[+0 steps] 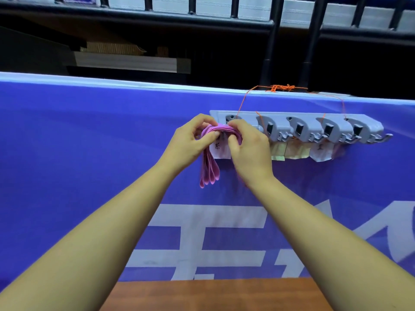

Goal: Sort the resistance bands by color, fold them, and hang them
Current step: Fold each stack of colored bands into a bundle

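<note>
Both hands, left hand (193,142) and right hand (246,149), pinch folded pink rubber resistance bands (208,167). They drape the bundle over the leftmost hook of a grey plastic rack (298,126), apparently to hang it.

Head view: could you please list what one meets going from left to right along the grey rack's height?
Left hand → pink resistance bands → right hand → yellowish paper tag → white paper tag → end hook of the grey rack.

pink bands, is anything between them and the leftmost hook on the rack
Nothing visible does. Both hands, left and right, hold the folded pink bands right at the left end of the grey rack; the right hand hides the hook itself.
</note>
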{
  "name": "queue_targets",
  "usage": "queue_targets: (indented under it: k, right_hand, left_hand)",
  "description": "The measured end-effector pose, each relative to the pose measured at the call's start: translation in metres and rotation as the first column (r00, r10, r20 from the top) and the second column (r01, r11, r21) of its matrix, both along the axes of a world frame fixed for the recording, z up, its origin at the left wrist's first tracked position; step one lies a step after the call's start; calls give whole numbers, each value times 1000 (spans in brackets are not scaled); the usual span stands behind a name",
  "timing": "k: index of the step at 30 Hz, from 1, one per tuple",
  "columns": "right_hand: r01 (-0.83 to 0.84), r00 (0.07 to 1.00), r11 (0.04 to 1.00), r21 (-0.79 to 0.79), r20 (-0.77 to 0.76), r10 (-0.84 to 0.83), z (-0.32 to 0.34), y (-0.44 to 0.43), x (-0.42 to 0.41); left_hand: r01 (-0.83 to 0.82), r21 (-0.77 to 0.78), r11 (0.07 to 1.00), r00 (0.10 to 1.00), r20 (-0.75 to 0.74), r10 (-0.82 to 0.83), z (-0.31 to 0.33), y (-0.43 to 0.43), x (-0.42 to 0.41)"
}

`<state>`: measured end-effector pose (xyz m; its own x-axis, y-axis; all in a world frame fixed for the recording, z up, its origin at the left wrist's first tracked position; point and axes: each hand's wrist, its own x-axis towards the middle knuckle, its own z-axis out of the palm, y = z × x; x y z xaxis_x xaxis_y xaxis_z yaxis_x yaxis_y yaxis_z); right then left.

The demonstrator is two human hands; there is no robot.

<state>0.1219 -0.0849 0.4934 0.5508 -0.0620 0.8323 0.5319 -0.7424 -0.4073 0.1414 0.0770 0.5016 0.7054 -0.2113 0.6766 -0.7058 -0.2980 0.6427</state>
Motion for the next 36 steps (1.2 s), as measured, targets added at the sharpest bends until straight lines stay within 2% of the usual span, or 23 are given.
queue_targets:
  k: [4,9,12,16,19,25,31,36]
  right_hand:
    - [-2,998,999,-44,-67,-1,-9,-2,2]
    - [-120,989,990,67,-83,126,-12,-1,-5]
    - [-171,979,979,114,-93,182,-11,-2,-5]
    - [-175,980,978,113,-78,184,-12,-2,-5]
    - [-230,965,957,176,-88,248,-11,-2,-6]
    - [-318,930,906,279,-92,355,-13,-1,-9]
    - [-290,943,912,289,-75,324,-9,-5,-5]
    - [-285,927,928,242,-176,330,-21,-11,-11]
  left_hand:
    - [-45,115,992,998,55,39,-6,5,2]
    - [-78,144,987,987,153,56,-9,11,3]
    - [-18,120,993,991,131,2,-8,5,1]
    - [-20,40,999,988,156,13,-13,-3,-2]
    - [-10,-14,1000,990,138,11,-15,-4,-5]
    - [-7,-36,999,993,119,11,-19,-5,-6]
    - [-83,-45,996,991,106,87,-18,-12,-9]
    - [-101,9,995,992,80,100,-26,-13,-23]
